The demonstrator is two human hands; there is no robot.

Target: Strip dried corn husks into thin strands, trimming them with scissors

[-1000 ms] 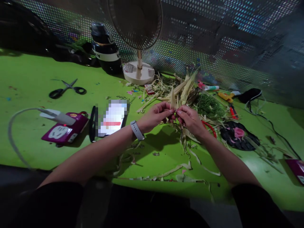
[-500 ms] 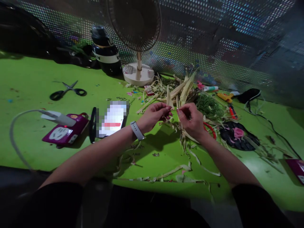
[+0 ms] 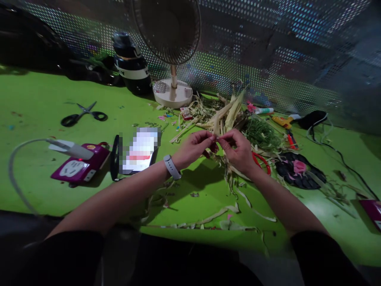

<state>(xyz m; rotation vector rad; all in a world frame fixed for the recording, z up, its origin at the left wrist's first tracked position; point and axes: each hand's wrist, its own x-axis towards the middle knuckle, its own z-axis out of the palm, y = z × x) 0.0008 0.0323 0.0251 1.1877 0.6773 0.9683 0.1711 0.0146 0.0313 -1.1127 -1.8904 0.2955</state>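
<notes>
My left hand (image 3: 198, 147) pinches a small pale piece of corn husk (image 3: 216, 125) that sticks up above the fingertips. Meeting it from the other side, my right hand (image 3: 236, 151) has thumb and forefinger pressed together at the base of the same piece. Both hands are raised over the green table (image 3: 190, 202), and the fingertips touch or nearly touch. Behind them lies a heap of dried husks (image 3: 235, 111). Torn husk strips (image 3: 229, 178) hang or lie below the right hand; the fingers hide the lower end of the held piece.
Left of my hands are a phone (image 3: 139, 149) on a stand, a purple power strip (image 3: 80, 163) with a charger and scissors (image 3: 85, 113). A fan (image 3: 172, 93) and a dark bottle (image 3: 132, 65) stand behind. Rightward lie green fibres (image 3: 263, 133), a yellow glue gun (image 3: 282, 121) and a black pad (image 3: 311, 174).
My right hand has moved left, closing the small gap between the fingertips. The husk piece has shifted slightly right, and both hands now meet at its base.
</notes>
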